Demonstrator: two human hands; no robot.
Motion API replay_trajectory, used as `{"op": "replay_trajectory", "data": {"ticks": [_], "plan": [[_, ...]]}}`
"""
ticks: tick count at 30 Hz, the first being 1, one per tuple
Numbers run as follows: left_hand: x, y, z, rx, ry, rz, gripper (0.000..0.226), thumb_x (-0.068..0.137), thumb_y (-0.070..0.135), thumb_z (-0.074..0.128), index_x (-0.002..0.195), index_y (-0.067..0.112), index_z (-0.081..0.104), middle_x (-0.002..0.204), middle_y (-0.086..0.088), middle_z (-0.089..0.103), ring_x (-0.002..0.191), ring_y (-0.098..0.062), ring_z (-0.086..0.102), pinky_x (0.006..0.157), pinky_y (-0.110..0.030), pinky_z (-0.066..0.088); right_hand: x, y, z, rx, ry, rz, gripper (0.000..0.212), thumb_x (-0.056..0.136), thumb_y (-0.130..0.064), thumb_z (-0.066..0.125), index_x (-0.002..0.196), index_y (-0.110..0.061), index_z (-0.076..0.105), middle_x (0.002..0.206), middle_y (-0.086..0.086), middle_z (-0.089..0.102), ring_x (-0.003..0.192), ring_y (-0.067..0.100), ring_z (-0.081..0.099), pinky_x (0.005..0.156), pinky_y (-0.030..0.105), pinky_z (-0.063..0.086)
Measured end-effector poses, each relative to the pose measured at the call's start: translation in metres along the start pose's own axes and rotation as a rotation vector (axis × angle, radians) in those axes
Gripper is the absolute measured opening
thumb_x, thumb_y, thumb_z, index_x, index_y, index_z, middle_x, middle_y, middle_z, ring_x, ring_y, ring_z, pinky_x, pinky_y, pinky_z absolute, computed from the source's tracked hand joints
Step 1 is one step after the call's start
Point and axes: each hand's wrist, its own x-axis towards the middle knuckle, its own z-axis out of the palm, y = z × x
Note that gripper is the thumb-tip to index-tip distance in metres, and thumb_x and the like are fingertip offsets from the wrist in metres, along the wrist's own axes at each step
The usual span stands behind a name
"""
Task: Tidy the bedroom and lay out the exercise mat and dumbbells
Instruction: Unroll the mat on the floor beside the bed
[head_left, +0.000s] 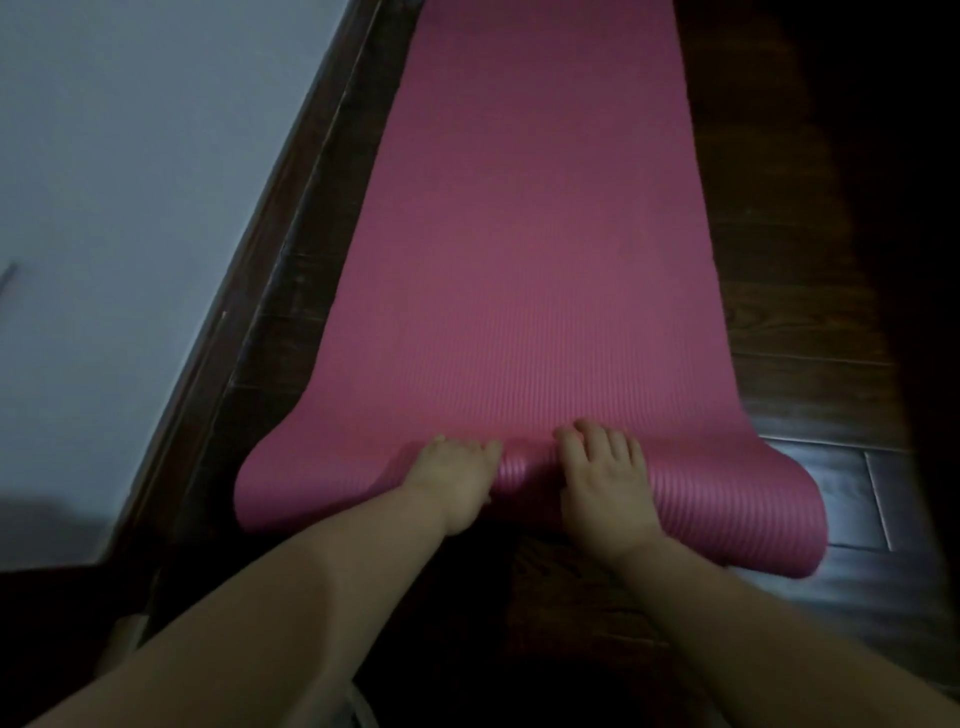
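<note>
Two hands work the near end of the pink exercise mat (524, 249) in the single head view. Most of the mat lies flat on the dark wooden floor (810, 270), running away beside the pale wall (130, 171) and its dark skirting board (291, 223); only the near end is curled into a short roll.

The left hand (457, 478) rests on top of the roll, fingers bent over its far side. The right hand (605, 480) lies just beside it with fingers straight and spread, palm pressing down. Both forearms reach forward, low and nearly parallel.

To finish the step well, both palms should probably push evenly so the roll opens straight, parallel to the skirting, and the curl then be pressed flat so it does not spring back. No dumbbells show.
</note>
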Motion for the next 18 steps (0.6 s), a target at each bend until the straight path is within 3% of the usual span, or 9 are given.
{"op": "replay_trajectory", "data": {"ticks": [2,3,5,7,10,13,18], "plan": [[-0.001,-0.006,0.001,-0.123,-0.033,-0.048,0.037,0.091,0.031,0.056,0.119,0.012,0.042,0.119,-0.012,0.06,0.109,-0.033,0.056,0.089,-0.036,0.04,-0.019,-0.007,0.011,-0.004,0.097,-0.133,0.056,0.067,-0.03,0.053,0.118,-0.009,0.06,0.123,0.02,0.058,0.106,0.038,0.059,0.091,0.052,0.045],[-0.002,-0.009,0.0,-0.175,-0.061,-0.065,0.037,0.091,0.032,0.056,0.119,0.013,0.042,0.119,-0.011,0.06,0.109,-0.032,0.056,0.089,-0.035,0.04,-0.025,-0.009,0.018,-0.02,0.031,-0.16,0.063,0.066,-0.034,0.061,0.124,-0.009,0.057,0.126,0.02,0.056,0.11,0.039,0.057,0.094,0.054,0.043],[-0.009,-0.009,0.002,-0.214,-0.103,-0.079,0.043,0.09,0.039,0.056,0.122,0.015,0.042,0.121,-0.009,0.059,0.112,-0.03,0.054,0.095,-0.035,0.037,-0.028,-0.009,0.03,-0.083,-0.12,-0.126,0.084,0.074,-0.04,0.066,0.146,-0.013,0.03,0.144,0.019,0.037,0.132,0.038,0.037,0.108,0.058,0.022],[-0.016,-0.005,0.008,-0.175,-0.041,-0.082,0.048,0.091,0.043,0.053,0.129,0.017,0.039,0.126,-0.008,0.056,0.117,-0.028,0.051,0.107,-0.039,0.028,-0.018,-0.006,0.036,-0.058,-0.18,-0.042,0.078,0.085,-0.034,0.056,0.15,-0.022,0.012,0.149,0.012,0.027,0.138,0.031,0.025,0.113,0.055,0.009],[-0.036,0.005,0.023,-0.185,0.148,-0.148,0.055,0.092,0.041,0.05,0.14,0.021,0.03,0.141,-0.006,0.043,0.131,-0.024,0.039,0.115,-0.042,0.016,-0.002,-0.011,0.03,0.026,-0.126,0.036,0.06,0.085,-0.026,0.054,0.141,-0.027,0.03,0.135,0.004,0.047,0.127,0.027,0.04,0.112,0.054,0.012],[-0.057,0.013,0.04,-0.127,0.201,-0.18,0.078,0.089,0.043,0.055,0.15,0.022,0.01,0.156,-0.006,0.016,0.143,-0.024,0.015,0.117,-0.046,0.003,0.009,-0.021,0.022,0.023,-0.209,0.093,0.054,0.083,-0.02,0.055,0.134,-0.025,0.039,0.122,0.004,0.056,0.119,0.028,0.048,0.111,0.061,0.005],[-0.076,0.021,0.061,-0.037,0.183,-0.231,0.094,0.086,0.038,0.061,0.15,0.025,-0.007,0.158,-0.01,0.0,0.145,-0.029,0.004,0.115,-0.05,-0.004,0.004,-0.019,0.016,-0.019,-0.342,0.088,0.062,0.082,-0.021,0.057,0.139,-0.025,0.033,0.129,0.005,0.051,0.128,0.032,0.038,0.106,0.069,-0.002]]}}
